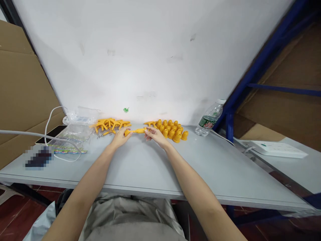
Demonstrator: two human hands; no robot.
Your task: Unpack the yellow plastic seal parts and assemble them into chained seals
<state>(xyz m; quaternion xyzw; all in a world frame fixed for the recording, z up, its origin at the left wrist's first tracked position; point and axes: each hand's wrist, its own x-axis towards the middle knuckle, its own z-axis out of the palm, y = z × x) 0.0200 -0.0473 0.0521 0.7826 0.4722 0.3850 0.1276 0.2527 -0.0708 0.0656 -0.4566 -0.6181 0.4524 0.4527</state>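
Observation:
My left hand (120, 137) and my right hand (155, 135) both pinch one slim yellow plastic part (135, 131) held level just above the grey table (140, 167). The left fingers grip its rounded left end, the right fingers its right end. Behind the left hand lies a pile of yellow forked parts with small metal chains (110, 125). Behind the right hand stand several yellow cone-shaped caps (173, 130) in a tight group.
Clear plastic bags (80, 129), a phone (51, 133) and a white cable (50, 120) lie at the left. A water bottle (210, 117) stands at the right near a blue rack post (229, 129); a white power strip (276, 149) lies beyond. A white wall closes the back.

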